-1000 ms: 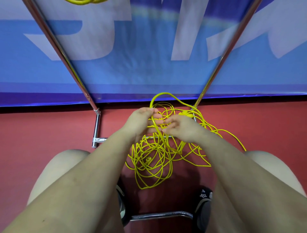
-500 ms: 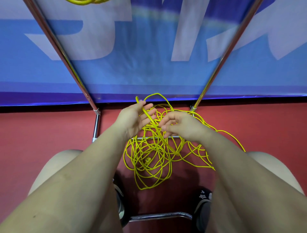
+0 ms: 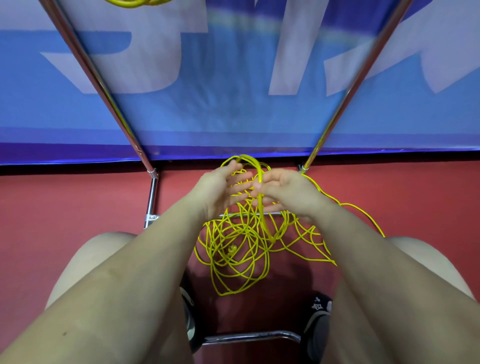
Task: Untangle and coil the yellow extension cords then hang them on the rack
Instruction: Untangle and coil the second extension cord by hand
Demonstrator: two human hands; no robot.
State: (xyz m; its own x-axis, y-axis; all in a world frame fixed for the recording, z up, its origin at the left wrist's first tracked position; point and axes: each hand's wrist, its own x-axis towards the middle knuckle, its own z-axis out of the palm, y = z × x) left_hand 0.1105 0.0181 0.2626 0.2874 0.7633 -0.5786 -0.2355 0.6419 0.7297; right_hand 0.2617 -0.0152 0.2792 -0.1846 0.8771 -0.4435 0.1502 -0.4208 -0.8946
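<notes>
Lying in a loose tangle on the red floor (image 3: 65, 207), the yellow extension cord (image 3: 233, 249) sits within the chrome base frame of the rack (image 3: 153, 197), between the person's knees and just in front of the blue banner (image 3: 233, 117). One raised loop of the cord arches up from the tangle toward the banner's lower edge. The right hand (image 3: 288, 192) holds this loop, its fingers curled around the strand where it descends to the tangle. The left hand (image 3: 218, 187) is beside the same loop, fingers extended and spread; the frame is blurred there, and whether it grips any strand cannot be told. A small yellow plug (image 3: 232, 249) lies inside the tangle. Two chrome uprights of the rack rise from the base on either side of the tangle. A second yellow coil (image 3: 137, 2) shows at the top edge, above the tangle. Dark shoes (image 3: 318, 319) stand near the tangle's close side.
</notes>
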